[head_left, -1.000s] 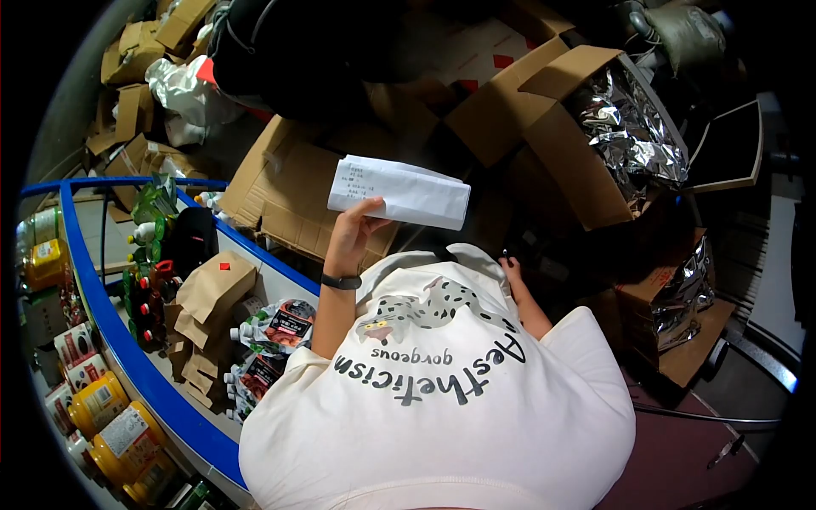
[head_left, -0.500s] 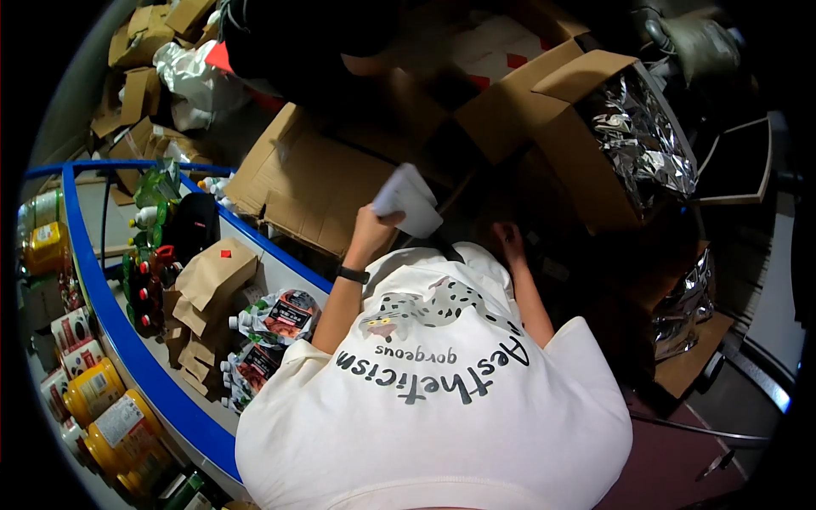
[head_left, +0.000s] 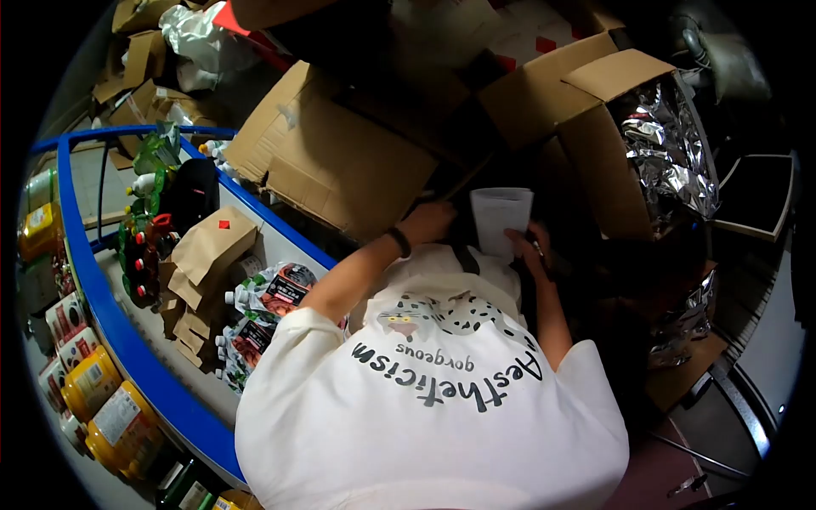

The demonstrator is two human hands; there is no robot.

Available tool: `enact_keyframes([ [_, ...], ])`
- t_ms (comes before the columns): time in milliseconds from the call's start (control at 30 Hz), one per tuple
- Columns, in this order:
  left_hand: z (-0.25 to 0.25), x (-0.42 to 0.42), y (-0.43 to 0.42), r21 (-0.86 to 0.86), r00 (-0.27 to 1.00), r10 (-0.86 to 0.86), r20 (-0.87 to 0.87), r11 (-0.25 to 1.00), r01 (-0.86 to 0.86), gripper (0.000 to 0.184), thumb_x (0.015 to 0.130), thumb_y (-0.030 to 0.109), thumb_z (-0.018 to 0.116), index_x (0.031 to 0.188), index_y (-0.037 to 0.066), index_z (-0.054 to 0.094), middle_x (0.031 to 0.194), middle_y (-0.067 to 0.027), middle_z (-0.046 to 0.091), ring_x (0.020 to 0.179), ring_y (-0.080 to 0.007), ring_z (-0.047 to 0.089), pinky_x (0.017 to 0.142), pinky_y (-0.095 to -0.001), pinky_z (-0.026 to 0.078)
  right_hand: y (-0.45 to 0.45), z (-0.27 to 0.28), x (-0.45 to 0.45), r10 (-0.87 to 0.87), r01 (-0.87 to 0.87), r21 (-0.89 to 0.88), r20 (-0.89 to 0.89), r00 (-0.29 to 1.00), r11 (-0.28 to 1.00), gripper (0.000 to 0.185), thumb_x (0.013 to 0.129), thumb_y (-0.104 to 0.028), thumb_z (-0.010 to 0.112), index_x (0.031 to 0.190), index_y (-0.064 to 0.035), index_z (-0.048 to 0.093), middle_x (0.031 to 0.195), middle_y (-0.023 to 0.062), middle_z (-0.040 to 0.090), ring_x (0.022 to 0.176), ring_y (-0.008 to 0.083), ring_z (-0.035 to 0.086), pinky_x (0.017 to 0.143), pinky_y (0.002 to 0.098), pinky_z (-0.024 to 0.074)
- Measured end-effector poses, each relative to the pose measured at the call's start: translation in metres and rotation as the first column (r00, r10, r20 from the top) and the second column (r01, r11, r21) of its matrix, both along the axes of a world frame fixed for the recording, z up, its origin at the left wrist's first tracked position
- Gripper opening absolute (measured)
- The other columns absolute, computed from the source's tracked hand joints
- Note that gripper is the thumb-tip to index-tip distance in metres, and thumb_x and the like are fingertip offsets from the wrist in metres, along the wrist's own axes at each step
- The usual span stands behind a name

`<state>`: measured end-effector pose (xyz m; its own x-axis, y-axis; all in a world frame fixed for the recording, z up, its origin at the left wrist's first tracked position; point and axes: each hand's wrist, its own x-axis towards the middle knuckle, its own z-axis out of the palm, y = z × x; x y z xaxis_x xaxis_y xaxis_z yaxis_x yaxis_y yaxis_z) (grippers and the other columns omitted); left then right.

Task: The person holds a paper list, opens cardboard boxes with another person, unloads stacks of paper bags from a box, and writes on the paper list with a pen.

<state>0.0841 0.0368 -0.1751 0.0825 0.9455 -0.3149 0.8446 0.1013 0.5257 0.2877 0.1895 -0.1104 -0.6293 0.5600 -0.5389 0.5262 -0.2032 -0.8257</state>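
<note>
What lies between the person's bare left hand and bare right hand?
The head view shows a white, folded paper sheet, held in the right hand; a dark gap separates it from the left hand.

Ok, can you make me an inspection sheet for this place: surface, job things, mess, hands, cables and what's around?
Surface: blue-edged counter at left, holding a brown paper bag and bottles.
Job's things: folded white paper.
Clutter: cardboard boxes and a white plastic bag, upper left.
Hands: right hand holds the paper; left hand is near a big box, its grip hidden.
Cables: thin line at lower right, maybe a cord; can't tell.
Surroundings: shiny foil in an open box at right.
</note>
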Motion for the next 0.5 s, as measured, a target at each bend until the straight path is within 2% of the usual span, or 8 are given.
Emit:
enact_keyframes([
  [33, -0.029, -0.002, 0.001, -0.032, 0.957, -0.096, -0.272, 0.995, 0.091, 0.027, 0.081, 0.014, 0.051, 0.105, 0.004, 0.058, 0.101, -0.0192, 0.058, 0.092, -0.0276, 0.058, 0.082, -0.0336, 0.045, 0.001, 0.002, 0.005, -0.1, 0.099, -0.032, -0.009, 0.995, 0.995, 0.03, 0.076, -0.015, 0.067, 0.103, -0.002, 0.062, 0.096, 0.0088, 0.063, 0.088, 0.0171, 0.056, 0.078, 0.0294, 0.044],
  [133, -0.12, -0.017, -0.002, -0.014, 0.8, -0.077, -0.595, 0.996, 0.086, 0.026, 0.082, 0.014, 0.048, 0.104, 0.004, 0.057, 0.109, -0.0147, 0.056, 0.097, -0.0309, 0.053, 0.086, -0.038, 0.042, 0.004, -0.006, 0.024, -0.226, 0.224, -0.044, -0.038, 0.973, 0.974, 0.032, 0.078, -0.015, 0.066, 0.106, -0.0002, 0.06, 0.1, 0.0089, 0.062, 0.089, 0.018, 0.055, 0.081, 0.0302, 0.0429],
  [200, -0.159, -0.043, -0.001, -0.186, 0.977, 0.207, -0.049, 0.959, -0.213, 0.029, 0.081, 0.013, 0.049, 0.107, 0.002, 0.056, 0.112, -0.0162, 0.055, 0.1, -0.0302, 0.052, 0.088, -0.0391, 0.041, 0.009, -0.008, 0.038, -0.278, 0.275, -0.046, -0.057, 0.959, 0.96, 0.033, 0.078, -0.014, 0.066, 0.106, -0.0005, 0.06, 0.102, 0.0093, 0.061, 0.09, 0.0175, 0.054, 0.082, 0.03, 0.0419],
  [267, -0.138, -0.06, -0.006, -0.121, 0.999, -0.038, -0.029, 0.992, 0.035, 0.033, 0.08, 0.013, 0.048, 0.11, 0.001, 0.055, 0.114, -0.0173, 0.053, 0.102, -0.0294, 0.052, 0.09, -0.0393, 0.04, 0.009, -0.007, 0.048, -0.325, 0.325, -0.02, 0.014, 0.946, 0.946, 0.034, 0.077, -0.014, 0.067, 0.107, -0.0004, 0.059, 0.101, 0.0089, 0.061, 0.09, 0.0172, 0.054, 0.082, 0.0298, 0.0416],
  [300, -0.073, -0.066, -0.001, -0.013, 0.855, -0.398, -0.332, 0.908, 0.418, 0.034, 0.08, 0.013, 0.047, 0.112, 0.001, 0.054, 0.115, -0.0177, 0.053, 0.103, -0.0289, 0.052, 0.091, -0.039, 0.04, 0.01, -0.008, 0.052, -0.349, 0.349, -0.006, 0.045, 0.936, 0.937, 0.034, 0.076, -0.014, 0.068, 0.107, -0.0004, 0.059, 0.101, 0.0087, 0.061, 0.09, 0.0171, 0.053, 0.082, 0.0297, 0.0414],
  [433, 0.024, -0.05, -0.063, -0.143, 0.785, -0.463, -0.412, 0.884, 0.446, 0.038, 0.08, 0.015, 0.047, 0.114, 0.0, 0.053, 0.118, -0.0155, 0.052, 0.109, -0.0282, 0.048, 0.092, -0.0347, 0.04, 0.004, -0.048, 0.079, -0.43, 0.431, 0.031, -0.019, 0.902, 0.902, 0.036, 0.075, -0.016, 0.069, 0.106, -0.0013, 0.06, 0.1, 0.008, 0.061, 0.089, 0.0167, 0.053, 0.081, 0.0294, 0.0413],
  [467, 0.061, -0.046, -0.062, -0.307, 0.176, -0.594, -0.785, 0.621, 0.721, 0.037, 0.079, 0.016, 0.049, 0.112, -0.001, 0.055, 0.116, -0.0148, 0.052, 0.108, -0.0285, 0.047, 0.091, -0.0327, 0.041, 0.005, -0.068, 0.085, -0.442, 0.443, 0.033, -0.048, 0.896, 0.896, 0.036, 0.075, -0.017, 0.07, 0.106, -0.0017, 0.06, 0.1, 0.0078, 0.061, 0.09, 0.0166, 0.053, 0.081, 0.0293, 0.0413],
  [500, 0.052, -0.042, -0.079, -0.342, 0.313, -0.666, -0.677, 0.661, 0.667, 0.035, 0.079, 0.016, 0.049, 0.109, 0.0, 0.056, 0.114, -0.0139, 0.054, 0.107, -0.0277, 0.048, 0.089, -0.0323, 0.042, 0.003, -0.08, 0.085, -0.453, 0.457, 0.034, -0.081, 0.888, 0.889, 0.036, 0.075, -0.017, 0.07, 0.106, -0.0021, 0.06, 0.1, 0.0076, 0.06, 0.09, 0.0164, 0.053, 0.081, 0.0292, 0.0412],
])
